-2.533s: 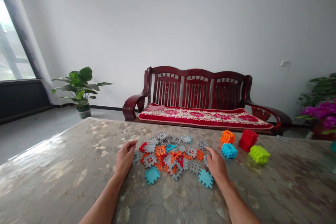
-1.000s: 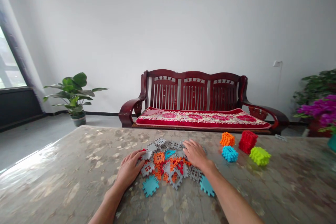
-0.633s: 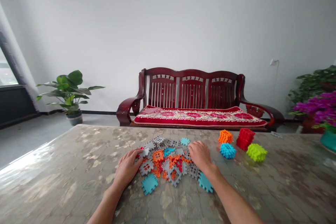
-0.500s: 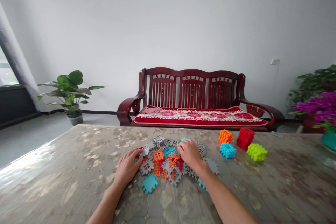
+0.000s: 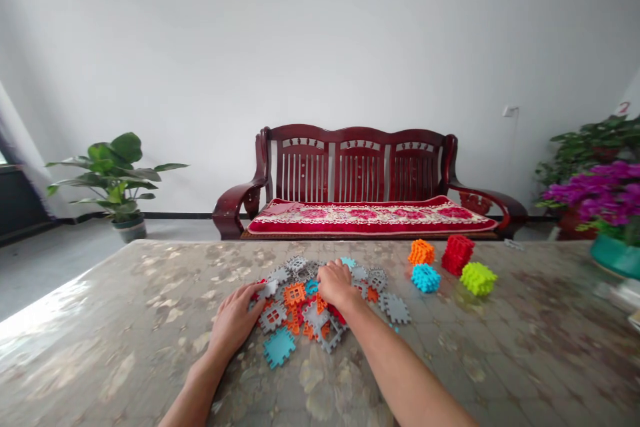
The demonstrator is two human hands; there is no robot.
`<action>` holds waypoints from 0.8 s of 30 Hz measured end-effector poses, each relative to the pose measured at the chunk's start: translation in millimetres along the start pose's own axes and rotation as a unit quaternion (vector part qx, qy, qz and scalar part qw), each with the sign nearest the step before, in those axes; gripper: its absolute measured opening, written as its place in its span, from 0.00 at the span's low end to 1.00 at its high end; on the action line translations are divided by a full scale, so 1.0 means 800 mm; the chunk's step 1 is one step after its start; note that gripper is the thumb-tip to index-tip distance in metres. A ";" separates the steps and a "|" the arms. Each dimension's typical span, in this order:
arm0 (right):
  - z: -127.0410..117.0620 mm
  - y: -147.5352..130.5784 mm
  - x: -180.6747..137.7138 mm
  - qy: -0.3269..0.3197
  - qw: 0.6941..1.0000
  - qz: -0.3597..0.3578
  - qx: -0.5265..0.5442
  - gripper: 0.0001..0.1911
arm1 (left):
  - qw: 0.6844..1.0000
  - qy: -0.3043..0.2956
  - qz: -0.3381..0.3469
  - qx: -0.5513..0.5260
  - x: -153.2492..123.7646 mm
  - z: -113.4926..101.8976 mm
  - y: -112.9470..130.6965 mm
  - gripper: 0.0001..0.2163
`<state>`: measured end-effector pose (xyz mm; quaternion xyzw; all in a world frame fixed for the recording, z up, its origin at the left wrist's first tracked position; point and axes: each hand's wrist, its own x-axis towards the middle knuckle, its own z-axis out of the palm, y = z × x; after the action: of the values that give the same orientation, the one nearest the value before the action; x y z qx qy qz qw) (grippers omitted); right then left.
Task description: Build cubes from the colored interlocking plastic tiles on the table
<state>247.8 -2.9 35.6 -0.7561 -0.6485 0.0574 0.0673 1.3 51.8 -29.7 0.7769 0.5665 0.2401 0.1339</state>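
Tiles (image 5: 315, 313), lower centre, seem mid-rummage; left hand (image 5: 235, 317) spread, right hand (image 5: 336, 282) curled, its grip unclear; next likely calls for a pinch.

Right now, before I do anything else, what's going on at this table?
A person has both bare hands at a loose pile of toothed plastic pieces on the table. The left hand lies at the pile's left edge, near a pale grey piece. The right hand is over the pile; whether it grips anything is hidden. Off to the right, apart from both hands, sit an orange block, blue block, red block and lime-green block.
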 end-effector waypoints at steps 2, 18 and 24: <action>-0.001 -0.001 0.000 -0.002 1.000 0.000 0.002 0.12 | 1.000 0.004 0.000 -0.004 0.001 0.002 -0.003 0.20; 0.002 0.016 -0.022 0.034 0.996 -0.076 0.027 0.11 | 1.000 0.005 0.005 0.028 0.006 0.003 -0.008 0.21; 0.000 0.017 -0.023 0.030 0.996 -0.076 0.038 0.12 | 0.999 -0.002 0.011 0.040 0.006 0.001 -0.006 0.21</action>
<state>258.0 -23.0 32.9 -0.7028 -0.6992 0.0541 0.1197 -1.3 57.9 -31.6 0.7882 0.5669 0.2169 0.1012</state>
